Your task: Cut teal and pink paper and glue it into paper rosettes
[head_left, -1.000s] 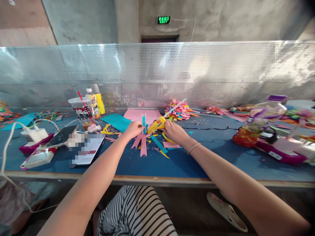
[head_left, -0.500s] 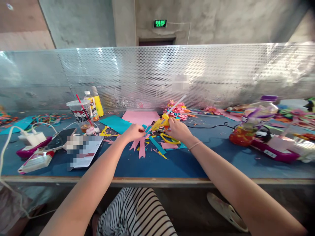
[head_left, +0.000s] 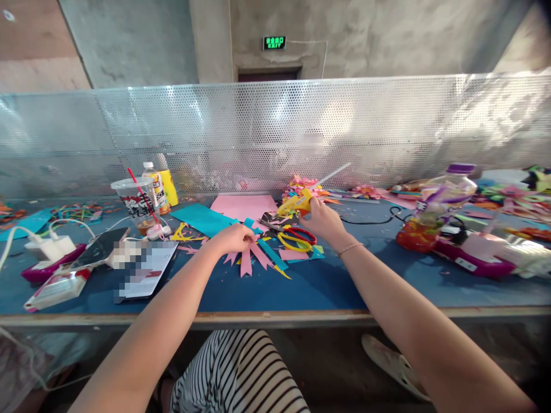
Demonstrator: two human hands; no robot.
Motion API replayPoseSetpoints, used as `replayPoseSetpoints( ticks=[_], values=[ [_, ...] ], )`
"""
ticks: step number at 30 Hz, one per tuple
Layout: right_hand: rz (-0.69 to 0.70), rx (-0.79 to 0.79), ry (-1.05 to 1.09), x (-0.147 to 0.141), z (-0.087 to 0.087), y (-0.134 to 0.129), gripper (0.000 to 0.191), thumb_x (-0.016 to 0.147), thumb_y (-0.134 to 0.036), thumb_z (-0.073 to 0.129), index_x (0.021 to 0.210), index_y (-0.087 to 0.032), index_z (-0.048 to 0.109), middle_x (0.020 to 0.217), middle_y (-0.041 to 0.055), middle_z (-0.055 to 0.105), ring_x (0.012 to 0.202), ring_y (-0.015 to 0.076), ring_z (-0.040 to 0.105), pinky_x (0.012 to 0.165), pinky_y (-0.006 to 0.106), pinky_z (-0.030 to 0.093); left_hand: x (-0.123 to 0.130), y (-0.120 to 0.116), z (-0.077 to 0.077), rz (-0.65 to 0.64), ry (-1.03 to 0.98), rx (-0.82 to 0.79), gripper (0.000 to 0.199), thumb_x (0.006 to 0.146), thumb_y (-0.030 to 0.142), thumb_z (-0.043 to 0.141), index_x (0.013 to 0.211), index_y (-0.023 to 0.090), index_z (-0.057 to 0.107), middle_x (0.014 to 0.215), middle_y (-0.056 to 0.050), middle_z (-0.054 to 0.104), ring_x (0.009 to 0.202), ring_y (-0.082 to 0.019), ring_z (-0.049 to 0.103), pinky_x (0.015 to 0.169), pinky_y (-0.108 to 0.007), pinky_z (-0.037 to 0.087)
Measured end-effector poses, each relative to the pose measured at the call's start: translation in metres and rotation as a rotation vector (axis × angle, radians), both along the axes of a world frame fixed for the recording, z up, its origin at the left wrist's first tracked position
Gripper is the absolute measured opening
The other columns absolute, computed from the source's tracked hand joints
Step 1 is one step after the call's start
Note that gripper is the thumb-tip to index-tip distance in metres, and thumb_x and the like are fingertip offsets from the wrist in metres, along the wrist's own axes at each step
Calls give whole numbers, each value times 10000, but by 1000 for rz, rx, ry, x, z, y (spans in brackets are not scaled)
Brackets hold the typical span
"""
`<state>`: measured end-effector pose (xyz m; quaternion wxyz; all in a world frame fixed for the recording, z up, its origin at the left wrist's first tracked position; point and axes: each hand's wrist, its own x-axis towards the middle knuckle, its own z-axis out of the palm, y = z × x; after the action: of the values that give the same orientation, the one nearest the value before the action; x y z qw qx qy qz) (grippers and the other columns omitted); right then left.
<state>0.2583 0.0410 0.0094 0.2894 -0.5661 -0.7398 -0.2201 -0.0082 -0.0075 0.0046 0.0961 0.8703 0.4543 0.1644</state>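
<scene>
1. My left hand (head_left: 237, 236) is at the inner end of a fan of pink strips (head_left: 246, 263), with its fingers curled in and nearly closed. I cannot tell whether the fingertips pinch the paper.
2. My right hand (head_left: 326, 218) is closed around the handle end of a yellow glue gun (head_left: 297, 203), holding it above the surface (head_left: 279, 295). The nozzle points left, and a pale glue stick (head_left: 336, 175) slants up and right from behind it.
3. The pink strips spread towards me on the surface, their ends notched; teal strips (head_left: 272, 254) lie beside them on the right.
4. Scissors (head_left: 297, 243) with yellow and red about their handles lie between my hands, below the glue gun, among paper scraps.
5. Beyond my left hand lie a teal sheet (head_left: 200, 218) and a pink sheet (head_left: 244, 204). A heap of folded paper pieces (head_left: 301, 186), mostly pink, sits behind the glue gun.
6. Over to the left are a clear cup (head_left: 135, 201) with a red straw, a bottle (head_left: 155, 186) just behind it, and a phone (head_left: 150, 269) nearer me.
7. Well to the right stands a purple-capped bottle (head_left: 447, 198) with reddish contents.
</scene>
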Motion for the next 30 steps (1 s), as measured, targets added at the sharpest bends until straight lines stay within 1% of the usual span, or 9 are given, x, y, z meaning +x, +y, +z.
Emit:
replayPoseSetpoints(
  ticks=[3, 6, 10, 14, 18, 22, 25, 27, 30],
  values=[
    [17, 4, 22, 0, 0, 1, 437, 743, -402, 482, 1068, -116, 423, 1013, 150, 563, 872, 265, 557, 605, 299, 395, -2, 1, 0, 49, -19, 100, 317, 637, 72, 437, 813, 189, 673, 821, -45, 667, 749, -162, 589, 664, -244, 427],
    [19, -14, 38, 0, 0, 1, 458, 735, -396, 490, 1090, -117, 413, 1055, 152, 553, 895, 263, 552, 619, 297, 402, -5, 3, 0, 79, 7, 150, 300, 633, 63, 434, 771, 181, 673, 800, -50, 657, 723, -164, 582, 666, -253, 432],
    [-12, -52, 69, 2, 0, 3, 467, 742, -414, 483, 1103, -129, 399, 1067, 146, 552, 910, 266, 551, 635, 308, 410, -6, 6, -2, 74, 61, 136, 306, 623, 51, 427, 716, 185, 686, 812, -55, 659, 732, -172, 584, 683, -262, 438],
    [-54, -107, 151, 8, -3, 10, 509, 729, -453, 502, 1091, -112, 394, 1037, 164, 560, 917, 279, 551, 657, 324, 419, -5, 8, -4, 62, 80, 117, 309, 637, 51, 423, 716, 179, 693, 780, -59, 656, 753, -173, 573, 700, -262, 434],
    [-68, -149, 273, 18, -7, 22, 609, 663, -519, 559, 1081, -105, 399, 1071, 182, 542, 963, 297, 536, 688, 335, 427, -5, 8, -5, 36, 108, 151, 297, 675, 79, 418, 717, 179, 694, 785, -72, 636, 783, -177, 555, 720, -264, 427],
    [-78, -200, 380, 30, -8, 28, 682, 614, -544, 590, 1108, -111, 405, 1088, 171, 537, 997, 295, 527, 726, 333, 433, -8, 11, -7, 38, 73, 210, 319, 676, 63, 407, 760, 187, 689, 840, -71, 613, 804, -173, 550, 720, -258, 420],
    [-74, -232, 434, 40, -7, 29, 690, 618, -527, 593, 1140, -117, 403, 1092, 161, 536, 1009, 286, 527, 740, 323, 436, -10, 12, -7, 60, 96, 146, 324, 689, 76, 399, 777, 195, 688, 838, -64, 621, 800, -174, 553, 713, -258, 418],
    [-96, -262, 463, 46, -6, 31, 689, 617, -512, 600, 1145, -114, 405, 1076, 164, 542, 1002, 289, 531, 738, 325, 438, -9, 11, -6, 60, 109, 123, 319, 694, 93, 399, 774, 195, 690, 831, -64, 625, 800, -178, 554, 713, -260, 419],
    [-164, -287, 509, 54, -6, 33, 687, 622, -502, 601, 1144, -101, 405, 1067, 179, 543, 995, 301, 533, 734, 340, 436, -9, 9, -3, 100, 46, 211, 325, 686, 91, 387, 754, 186, 691, 835, -69, 615, 819, -180, 549, 730, -264, 423]
  ],
)
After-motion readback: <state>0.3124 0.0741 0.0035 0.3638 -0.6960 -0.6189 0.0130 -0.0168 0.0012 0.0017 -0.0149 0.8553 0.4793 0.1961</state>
